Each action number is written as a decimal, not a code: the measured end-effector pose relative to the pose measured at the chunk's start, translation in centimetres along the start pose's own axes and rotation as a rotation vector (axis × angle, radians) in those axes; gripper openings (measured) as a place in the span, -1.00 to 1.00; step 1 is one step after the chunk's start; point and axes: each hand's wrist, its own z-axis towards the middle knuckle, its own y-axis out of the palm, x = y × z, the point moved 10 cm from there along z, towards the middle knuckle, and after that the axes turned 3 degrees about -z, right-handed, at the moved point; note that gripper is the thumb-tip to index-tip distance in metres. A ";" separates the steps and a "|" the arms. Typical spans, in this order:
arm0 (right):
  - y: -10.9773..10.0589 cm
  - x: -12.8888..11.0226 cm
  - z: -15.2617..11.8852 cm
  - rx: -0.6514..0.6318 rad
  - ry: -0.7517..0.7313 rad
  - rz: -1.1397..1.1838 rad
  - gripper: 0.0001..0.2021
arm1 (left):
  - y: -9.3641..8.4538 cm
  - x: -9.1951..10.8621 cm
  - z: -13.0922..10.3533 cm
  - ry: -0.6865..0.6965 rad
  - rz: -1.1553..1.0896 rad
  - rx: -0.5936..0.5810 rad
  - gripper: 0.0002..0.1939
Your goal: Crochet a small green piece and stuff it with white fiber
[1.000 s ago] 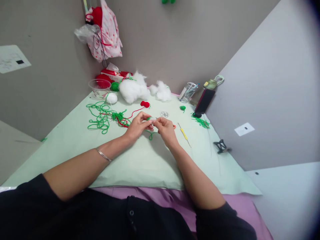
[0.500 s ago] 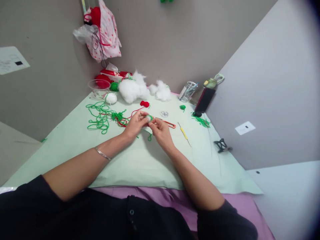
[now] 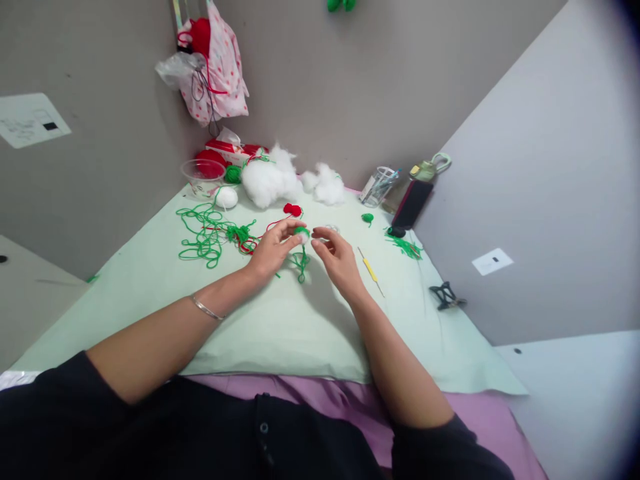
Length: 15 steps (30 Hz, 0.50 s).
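Observation:
Between the thumb and fingers of my left hand sits a small green crocheted piece with white stuffing showing at its opening. A green yarn tail hangs below it to the cloth. Just right of the piece, apart from it, is my right hand, its thumb and fingers parted with nothing visible in them. A clear round disc lies partly hidden behind those fingers. Farther right rests a yellow-handled crochet hook. Behind my left hand lies a small red crocheted piece.
Tangled green yarn spreads on the left, beside a white yarn ball and a clear plastic tub. White stuffing is heaped at the back. On the right stand a cup of pens and a phone; a black claw clip lies nearer.
My right hand has come away from the green piece and opened, shifting right. The orange tool seen beside it earlier no longer shows. More of the green piece and its yarn tail is visible.

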 end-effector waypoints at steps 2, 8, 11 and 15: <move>2.0 0.4 -0.2 -0.184 0.086 0.159 -0.56 | 0.3 0.5 -0.1 0.031 0.031 -0.022 -0.75; 1.0 -0.6 -0.3 -0.118 0.016 -0.046 -0.75 | -0.1 0.6 -0.1 0.071 0.061 0.014 -0.76; -1.4 -2.9 -0.7 0.076 -0.138 -0.063 -0.80 | -0.2 0.5 0.0 0.069 0.058 0.018 -0.77; -0.8 -2.7 -0.5 -0.019 -0.056 0.310 -0.71 | 0.3 0.5 -0.2 0.056 0.083 -0.029 -0.76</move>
